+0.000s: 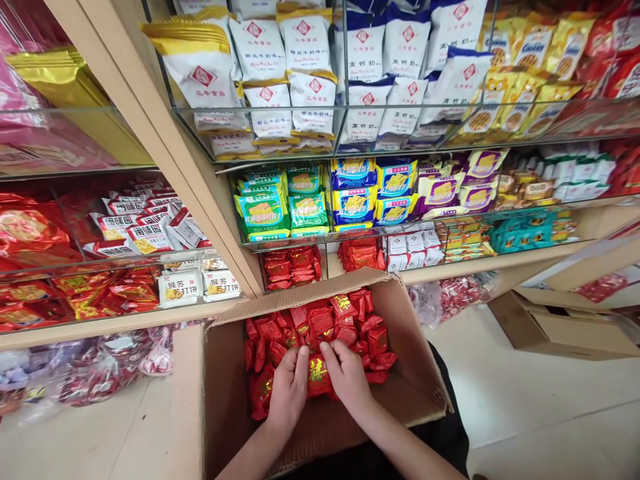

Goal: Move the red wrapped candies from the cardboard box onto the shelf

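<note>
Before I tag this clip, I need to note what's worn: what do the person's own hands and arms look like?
The left hand and right hand are bare: no gloves, rings or watch visible. The left forearm and right forearm show no sleeves, bracelets or clear markings.

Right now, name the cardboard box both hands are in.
The near cardboard box: left hand and right hand touch its red packets. The farther box, on the floor at right, has neither hand inside.
</note>
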A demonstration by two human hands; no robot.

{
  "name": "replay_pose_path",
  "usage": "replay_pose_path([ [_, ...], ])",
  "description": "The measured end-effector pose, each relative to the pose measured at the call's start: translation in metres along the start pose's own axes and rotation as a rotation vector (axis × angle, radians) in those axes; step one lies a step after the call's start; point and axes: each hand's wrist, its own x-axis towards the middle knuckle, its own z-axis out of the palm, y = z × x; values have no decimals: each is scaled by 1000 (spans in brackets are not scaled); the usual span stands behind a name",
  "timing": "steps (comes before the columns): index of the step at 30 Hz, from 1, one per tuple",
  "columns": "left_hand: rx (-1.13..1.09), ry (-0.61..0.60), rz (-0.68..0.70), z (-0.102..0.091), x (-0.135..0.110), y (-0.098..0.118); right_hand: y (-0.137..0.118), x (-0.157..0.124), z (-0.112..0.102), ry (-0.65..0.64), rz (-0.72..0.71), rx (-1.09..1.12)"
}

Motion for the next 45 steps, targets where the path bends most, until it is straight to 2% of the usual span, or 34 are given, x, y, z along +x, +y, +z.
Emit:
replay_pose_path([
  [3,-8,93,13,4,0,-3,-4,-2,0,78,-81,-167],
  [7,-8,97,0,3,-2,-12,-1,-2,-1,100,-102,-184],
  [11,-37,99,0,0,-3,-13,-4,-5,-1,124,-32,-62],
  [14,-110,30,-21,-2,-4,-8,-9,-7,-2,121,40,58],
  [16,-118,1,-21,-4,-6,-3,-12,-8,-4,92,49,110],
  [19,-126,26,12,-7,-9,5,-17,-8,-7,82,40,172],
  [22,-233,13,6,-10,-8,12,-24,-5,-12,99,48,236],
  [24,-259,-2,2,-16,-6,16,-31,-5,-20,15,3,215],
  [27,-153,-2,38,-27,-1,23,-47,-7,-38,-185,-165,98],
  [31,18,-78,185,-49,3,38,-72,-6,-62,-460,-371,-47],
  [33,155,-91,315,-66,8,47,-82,3,-72,-482,-398,-107],
  [35,361,0,419,-88,19,53,-88,19,-81,-387,-424,-205],
  [37,562,123,442,-110,36,55,-92,42,-87,-291,-474,-353],
  [39,695,185,408,-127,55,50,-94,69,-87,-273,-492,-527],
  [42,818,171,334,-137,76,37,-94,111,-73,-345,-382,-751],
  [45,942,180,287,-134,82,25,-91,148,-47,-370,-235,-891],
])
